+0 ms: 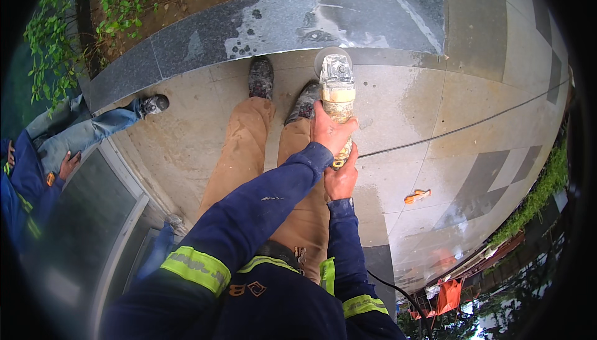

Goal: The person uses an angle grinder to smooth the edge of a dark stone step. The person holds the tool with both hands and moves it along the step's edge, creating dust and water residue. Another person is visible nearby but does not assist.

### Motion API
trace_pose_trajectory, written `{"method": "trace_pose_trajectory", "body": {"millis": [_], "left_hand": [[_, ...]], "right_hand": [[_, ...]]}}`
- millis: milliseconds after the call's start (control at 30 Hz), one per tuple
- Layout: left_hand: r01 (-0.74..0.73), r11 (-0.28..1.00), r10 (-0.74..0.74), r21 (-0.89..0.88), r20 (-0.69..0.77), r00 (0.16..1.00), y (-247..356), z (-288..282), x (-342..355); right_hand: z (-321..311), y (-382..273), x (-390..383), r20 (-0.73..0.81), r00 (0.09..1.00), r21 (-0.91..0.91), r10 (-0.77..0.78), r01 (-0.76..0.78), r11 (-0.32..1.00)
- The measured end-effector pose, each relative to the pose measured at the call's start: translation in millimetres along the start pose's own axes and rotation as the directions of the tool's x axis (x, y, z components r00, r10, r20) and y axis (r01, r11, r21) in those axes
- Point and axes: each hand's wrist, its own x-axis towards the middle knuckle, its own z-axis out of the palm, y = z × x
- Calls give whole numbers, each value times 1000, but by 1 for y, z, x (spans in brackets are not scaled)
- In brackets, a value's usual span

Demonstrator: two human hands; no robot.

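I stand on a paved floor and hold a dusty angle grinder in front of my legs. My left hand grips its yellowish body from above. My right hand is wrapped around the rear handle just below. The grinder's round disc guard points down at the edge of a dark polished granite kerb. Both sleeves are dark blue with yellow reflective bands. My dust-covered shoes stand right at the kerb.
A black cable runs across the tiles to the right. An orange object lies on the floor. Another person in blue sits at the left beside a glass panel. Soil and plants lie beyond the kerb.
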Motion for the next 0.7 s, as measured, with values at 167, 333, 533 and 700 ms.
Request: {"method": "trace_pose_trajectory", "body": {"millis": [167, 333, 533, 700], "left_hand": [[-51, 999, 51, 2, -18, 999, 0, 0, 7], [-49, 998, 48, 44, 19, 999, 3, 6, 9], [-33, 999, 33, -10, -10, 999, 0, 3, 1], [-70, 997, 69, 21, 14, 997, 10, 6, 10]], "right_hand": [[3, 0, 8, -9, 1000, 35, -28, 28, 999], [1, -3, 7, -58, 998, 64, -37, 41, 997], [-3, -1, 2, 2, 1000, -38, 18, -18, 999], [0, 1, 14, -21, 1000, 56, -2, 3, 998]]}}
